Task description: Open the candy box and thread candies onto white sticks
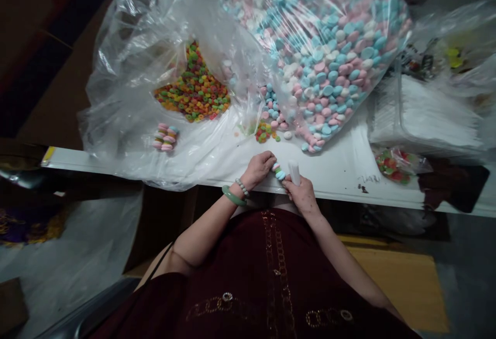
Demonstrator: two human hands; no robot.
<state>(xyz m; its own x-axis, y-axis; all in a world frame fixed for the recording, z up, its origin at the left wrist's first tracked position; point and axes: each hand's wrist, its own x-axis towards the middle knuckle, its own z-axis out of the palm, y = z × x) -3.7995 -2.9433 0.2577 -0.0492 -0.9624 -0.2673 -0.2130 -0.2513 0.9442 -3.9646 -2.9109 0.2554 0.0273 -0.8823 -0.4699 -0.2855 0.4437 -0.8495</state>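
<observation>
My left hand [260, 167], with a beaded bracelet and a green bangle, pinches one end of a short candy stack [278, 171] in pink, green and pale blue. My right hand [303, 195] is closed around a translucent white plastic sleeve [294, 172], which stands upright from the fist; its fingertips meet the stack's lower blue end. Both hands are just over the table's front edge. Behind them lie a few loose ring-shaped candies [265, 132] and one white round candy [288, 135]. Several finished-looking stacks [166, 137] rest on plastic at the left.
An open plastic bag of multicoloured rings [197, 91] sits at back left. Beside it bulges a big clear bag of pink, blue and white round candies [329, 70]. A container of white sleeves [434, 111], a small candy bag [397, 164] and a dark phone-like slab [468, 189] are on the right.
</observation>
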